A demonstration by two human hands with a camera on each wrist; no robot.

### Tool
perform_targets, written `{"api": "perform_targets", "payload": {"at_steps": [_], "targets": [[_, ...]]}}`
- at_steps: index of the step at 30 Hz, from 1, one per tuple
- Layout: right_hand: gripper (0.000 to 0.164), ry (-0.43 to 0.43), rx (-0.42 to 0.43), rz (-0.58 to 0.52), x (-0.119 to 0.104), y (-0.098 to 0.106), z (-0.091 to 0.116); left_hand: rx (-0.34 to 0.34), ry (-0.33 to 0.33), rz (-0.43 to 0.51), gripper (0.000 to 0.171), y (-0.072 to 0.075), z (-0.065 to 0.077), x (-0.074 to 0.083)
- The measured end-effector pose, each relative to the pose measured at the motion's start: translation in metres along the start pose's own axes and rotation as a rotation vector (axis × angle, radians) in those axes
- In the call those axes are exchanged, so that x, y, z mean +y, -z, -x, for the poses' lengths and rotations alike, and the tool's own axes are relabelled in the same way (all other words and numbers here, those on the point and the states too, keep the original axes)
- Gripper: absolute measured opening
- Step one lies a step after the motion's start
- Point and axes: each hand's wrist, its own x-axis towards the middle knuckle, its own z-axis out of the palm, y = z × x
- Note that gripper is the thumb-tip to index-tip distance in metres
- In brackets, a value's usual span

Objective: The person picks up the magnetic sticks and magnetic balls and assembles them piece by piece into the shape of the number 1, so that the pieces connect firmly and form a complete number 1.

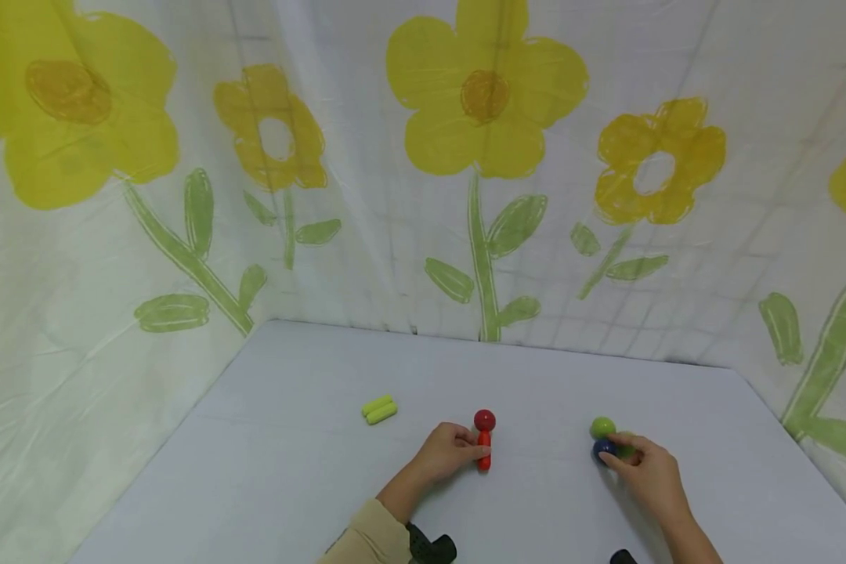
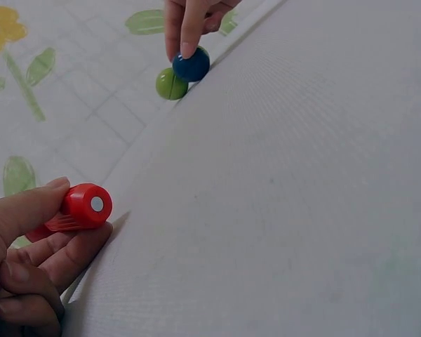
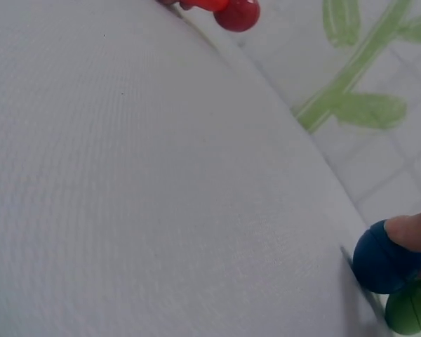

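Note:
Between thumb and fingers, my left hand point(image 1: 446, 454) pinches a red magnetic rod point(image 1: 484, 458); a pale round magnet shows on its near end in the left wrist view. At the rod's far end sits a darker red ball point(image 1: 485, 420). Over to the right, thumb and fingertips of my right hand point(image 1: 654, 475) grip a dark blue ball point(image 1: 605, 449). Right beside it is a lime green ball point(image 1: 602, 428), also seen in the left wrist view point(image 2: 171, 84). A second green ball point(image 1: 627, 448) is partly hidden behind the right fingers.
Two short yellow-green rods point(image 1: 378, 409) lie side by side, left of my left hand. Everything is on a white-covered table point(image 1: 310, 486). A white curtain point(image 1: 366, 258) printed with yellow flowers hangs along its back and sides.

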Motion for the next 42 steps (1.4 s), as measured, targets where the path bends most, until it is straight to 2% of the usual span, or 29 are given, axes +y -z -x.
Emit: {"api": "perform_targets", "payload": {"at_steps": [8, 15, 19, 34, 42], "targets": [[0.042, 0.051, -0.035, 0.038, -0.003, 0.000, 0.001, 0.005, -0.006, 0.003, 0.020, -0.001, 0.000, -0.002], [0.046, 0.050, -0.104, 0.054, -0.005, -0.002, 0.004, 0.026, -0.032, -0.007, 0.020, -0.001, -0.001, -0.002], [0.048, 0.045, -0.127, 0.049, -0.007, -0.001, 0.005, 0.041, -0.025, -0.022, 0.019, 0.000, -0.002, -0.002], [0.048, 0.050, -0.124, 0.037, -0.007, -0.001, 0.005, 0.044, 0.005, -0.009, 0.018, 0.001, -0.003, 0.000], [0.045, 0.087, -0.133, 0.017, -0.013, -0.003, 0.007, 0.048, 0.023, -0.012, 0.018, 0.001, -0.003, 0.000]]}}
